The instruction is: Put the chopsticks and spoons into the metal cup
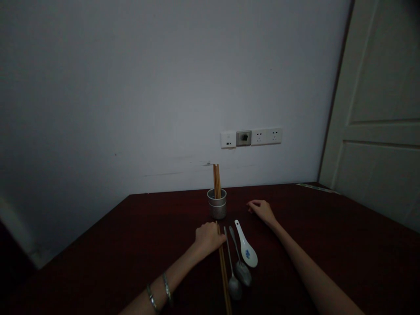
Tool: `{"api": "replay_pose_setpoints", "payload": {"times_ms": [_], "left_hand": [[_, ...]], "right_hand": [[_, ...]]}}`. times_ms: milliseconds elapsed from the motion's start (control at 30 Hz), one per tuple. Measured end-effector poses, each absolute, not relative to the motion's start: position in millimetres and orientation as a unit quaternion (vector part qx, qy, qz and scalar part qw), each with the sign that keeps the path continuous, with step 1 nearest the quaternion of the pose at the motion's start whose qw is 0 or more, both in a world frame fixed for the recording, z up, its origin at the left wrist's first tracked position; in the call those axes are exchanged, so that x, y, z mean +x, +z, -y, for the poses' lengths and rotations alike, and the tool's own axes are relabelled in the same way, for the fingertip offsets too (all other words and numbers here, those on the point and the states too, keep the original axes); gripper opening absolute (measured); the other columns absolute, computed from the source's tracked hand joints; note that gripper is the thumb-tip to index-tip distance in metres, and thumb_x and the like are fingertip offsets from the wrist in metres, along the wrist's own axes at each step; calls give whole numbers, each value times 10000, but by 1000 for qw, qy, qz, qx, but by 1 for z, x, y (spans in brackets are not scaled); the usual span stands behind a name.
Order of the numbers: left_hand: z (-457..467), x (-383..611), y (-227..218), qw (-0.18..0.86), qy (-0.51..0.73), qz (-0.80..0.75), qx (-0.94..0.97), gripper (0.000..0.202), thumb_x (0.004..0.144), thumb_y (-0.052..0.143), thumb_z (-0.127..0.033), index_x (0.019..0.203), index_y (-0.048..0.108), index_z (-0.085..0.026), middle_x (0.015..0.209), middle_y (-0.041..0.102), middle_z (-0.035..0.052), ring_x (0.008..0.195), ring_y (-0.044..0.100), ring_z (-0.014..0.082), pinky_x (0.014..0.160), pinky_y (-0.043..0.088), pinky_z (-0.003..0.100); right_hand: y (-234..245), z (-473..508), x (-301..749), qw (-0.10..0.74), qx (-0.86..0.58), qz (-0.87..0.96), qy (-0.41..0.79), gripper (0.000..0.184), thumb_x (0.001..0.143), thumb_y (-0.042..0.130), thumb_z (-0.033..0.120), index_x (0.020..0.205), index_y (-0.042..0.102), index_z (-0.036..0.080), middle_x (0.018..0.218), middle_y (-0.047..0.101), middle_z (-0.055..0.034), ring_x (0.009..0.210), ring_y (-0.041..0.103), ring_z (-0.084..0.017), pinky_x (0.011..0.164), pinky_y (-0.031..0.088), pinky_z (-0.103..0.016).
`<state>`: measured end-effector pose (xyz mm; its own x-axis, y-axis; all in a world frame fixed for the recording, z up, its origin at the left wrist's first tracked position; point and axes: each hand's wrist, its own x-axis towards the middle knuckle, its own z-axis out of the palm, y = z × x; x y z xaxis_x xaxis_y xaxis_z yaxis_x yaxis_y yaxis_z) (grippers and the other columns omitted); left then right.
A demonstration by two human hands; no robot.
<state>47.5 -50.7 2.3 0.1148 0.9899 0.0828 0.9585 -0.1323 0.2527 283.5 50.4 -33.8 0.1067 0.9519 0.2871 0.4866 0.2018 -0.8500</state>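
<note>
My left hand is closed around the upper part of some wooden chopsticks, which stretch toward the near edge of the view. Just right of them, a long-handled metal spoon and another metal spoon lie on the table. Beside these is a white ceramic soup spoon with a blue mark in its bowl. A metal cup stands beyond, with several chopsticks upright in it. My right hand rests on the table right of the cup, fingers loosely curled, with nothing visible in them.
The dark red table meets a pale wall at the back. Sockets and a switch are set in the wall. On the right stands a panelled door, and a patterned strip lies near the table's far right edge.
</note>
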Motion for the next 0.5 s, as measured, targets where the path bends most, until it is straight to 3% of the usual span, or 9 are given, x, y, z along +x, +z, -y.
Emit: {"api": "replay_pose_setpoints", "payload": {"times_ms": [267,500], "left_hand": [[60,44,12,73,70,-676,730,334,683,479,-393,796,676,-147,823,663,137,788,624,251,642,450,294],[68,40,23,120,160,-620,759,225,660,482,-288,583,630,-137,580,610,60,542,563,151,480,332,221]], "right_hand": [[-34,-52,285,448,-583,633,245,312,687,468,362,704,679,133,569,654,-41,571,600,-162,566,408,-226],[-31,-48,284,444,-582,635,246,322,694,458,367,728,677,133,556,644,-37,570,597,-165,560,402,-232]]}}
